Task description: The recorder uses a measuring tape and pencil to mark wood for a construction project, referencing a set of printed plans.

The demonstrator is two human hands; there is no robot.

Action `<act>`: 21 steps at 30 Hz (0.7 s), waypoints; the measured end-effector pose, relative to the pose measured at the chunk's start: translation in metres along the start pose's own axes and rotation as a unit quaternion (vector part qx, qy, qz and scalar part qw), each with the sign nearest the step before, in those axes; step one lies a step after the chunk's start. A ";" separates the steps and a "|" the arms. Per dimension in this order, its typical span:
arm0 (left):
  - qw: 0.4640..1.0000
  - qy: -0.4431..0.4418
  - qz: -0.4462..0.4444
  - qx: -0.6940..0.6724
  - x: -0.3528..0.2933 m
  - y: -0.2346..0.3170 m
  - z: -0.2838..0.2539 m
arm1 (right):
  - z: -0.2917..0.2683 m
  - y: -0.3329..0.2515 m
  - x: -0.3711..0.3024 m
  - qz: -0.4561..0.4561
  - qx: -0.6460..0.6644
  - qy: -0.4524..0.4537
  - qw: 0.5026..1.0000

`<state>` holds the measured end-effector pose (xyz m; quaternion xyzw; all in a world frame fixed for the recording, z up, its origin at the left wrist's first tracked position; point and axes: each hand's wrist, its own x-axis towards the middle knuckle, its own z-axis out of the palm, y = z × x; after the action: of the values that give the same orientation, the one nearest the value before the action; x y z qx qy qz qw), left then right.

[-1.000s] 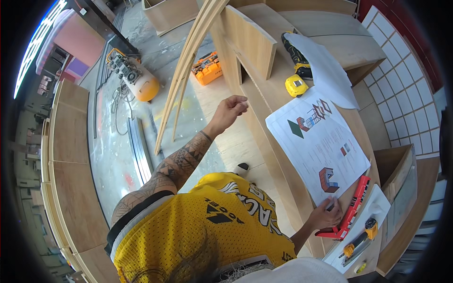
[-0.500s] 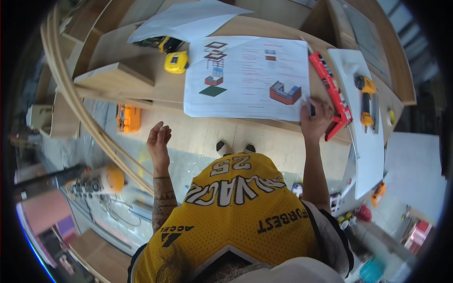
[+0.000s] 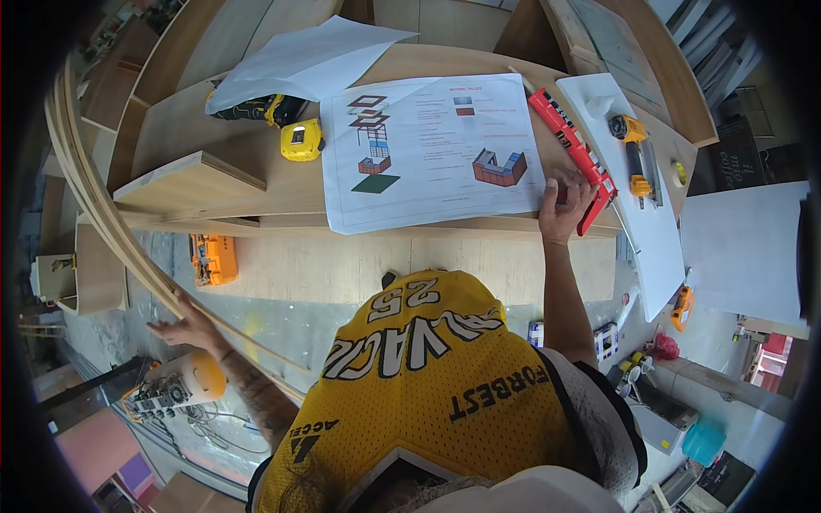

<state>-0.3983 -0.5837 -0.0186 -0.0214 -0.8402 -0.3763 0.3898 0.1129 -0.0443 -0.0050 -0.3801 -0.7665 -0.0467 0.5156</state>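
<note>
A large printed sheet [image 3: 402, 184] with drawings of a counter lies flat on the wooden worktop [image 3: 299, 201] in front of me. At its lower right edge rests my right hand [image 3: 566, 205], fingers loosely bent and apart, right beside a red caulking gun [image 3: 569, 137]. Whether a fingertip touches the gun's handle I cannot tell. My left hand [image 3: 190, 329] is stretched out low to the left with spread fingers, next to the bent wooden strips [image 3: 128, 239]; nothing shows in it. A yellow tape measure [image 3: 302, 141] sits at the sheet's upper left.
A loose white sheet [image 3: 316, 56] partly covers a black-and-yellow power tool [image 3: 278, 109]. To the right, an orange-and-black tool [image 3: 637, 162] lies on a white board [image 3: 654, 265]. On the floor at left are an orange case [image 3: 214, 259] and an air compressor [image 3: 184, 380].
My left hand has swung outward and down to the left, from near the worktop to the wooden strips, and its fingers have spread. My right hand stays near the sheet's corner.
</note>
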 end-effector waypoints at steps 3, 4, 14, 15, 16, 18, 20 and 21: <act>0.987 -0.099 -0.001 0.127 0.032 -0.038 0.006 | -0.003 0.011 -0.005 0.031 0.003 0.000 1.000; 0.987 -0.099 0.000 0.126 0.035 -0.041 0.010 | -0.006 0.013 -0.005 0.046 0.020 0.005 0.999; 0.979 -0.185 0.033 0.083 0.032 -0.076 0.048 | -0.013 0.017 0.022 0.095 0.056 0.070 0.991; 0.978 -0.203 -0.002 0.057 0.034 -0.079 0.050 | -0.015 0.015 0.023 0.095 0.056 0.070 0.991; 0.977 -0.204 -0.002 0.056 0.033 -0.078 0.051 | -0.017 0.013 0.025 0.087 0.049 0.075 0.992; 0.967 -0.255 0.007 -0.003 0.034 -0.077 0.054 | -0.021 0.007 0.027 0.078 0.039 0.081 0.993; 0.972 -0.223 0.040 0.061 0.033 -0.093 0.056 | -0.020 -0.005 0.033 0.080 0.057 0.067 0.993; 0.970 -0.196 0.073 0.123 0.034 -0.103 0.056 | -0.019 -0.009 0.034 0.079 0.063 0.065 0.993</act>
<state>-0.4921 -0.6297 -0.0822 -0.1078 -0.9361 -0.2295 0.2439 0.1148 -0.0413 0.0349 -0.4022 -0.7001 0.0177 0.5897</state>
